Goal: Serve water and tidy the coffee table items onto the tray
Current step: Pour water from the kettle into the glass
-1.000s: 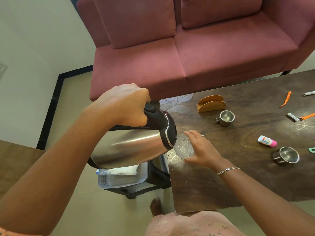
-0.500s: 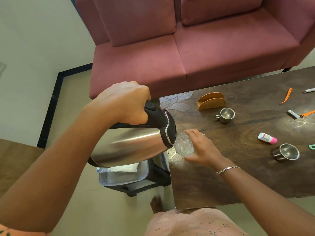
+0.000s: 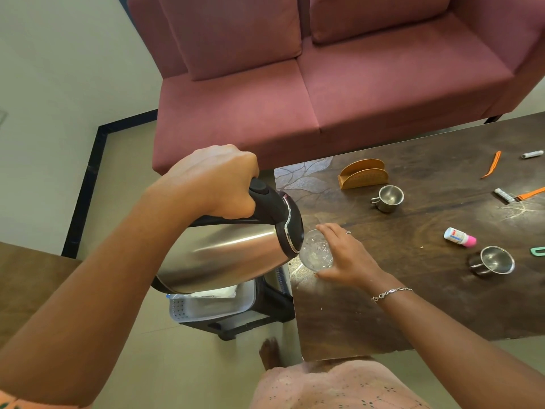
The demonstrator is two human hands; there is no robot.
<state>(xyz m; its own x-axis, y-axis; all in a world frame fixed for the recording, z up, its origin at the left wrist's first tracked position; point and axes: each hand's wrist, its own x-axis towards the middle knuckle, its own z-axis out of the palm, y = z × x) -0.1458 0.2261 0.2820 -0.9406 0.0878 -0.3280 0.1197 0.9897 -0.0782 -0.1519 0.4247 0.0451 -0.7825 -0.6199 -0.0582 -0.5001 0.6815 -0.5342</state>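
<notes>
My left hand [image 3: 218, 183] grips the black handle of a steel kettle [image 3: 227, 261], tipped so its spout hangs over a clear glass [image 3: 316, 254] near the left edge of the dark wooden coffee table [image 3: 427, 305]. My right hand [image 3: 346, 256] wraps the glass from the right and steadies it. On the table lie two small steel cups [image 3: 388, 198] [image 3: 494, 261], an orange napkin holder [image 3: 363, 174], a small white bottle with a pink cap [image 3: 459, 237], orange sticks [image 3: 492, 164] and a white tube [image 3: 531, 154].
A pink sofa [image 3: 324, 84] stands behind the table. Left of the table, under the kettle, a white plastic basket [image 3: 206, 305] sits on a black stand [image 3: 265, 308]. A green item [image 3: 538, 250] lies at the table's right edge. My foot [image 3: 269, 354] is near the front corner.
The kettle and both hands have held almost still over the glass; the view has shifted slightly.
</notes>
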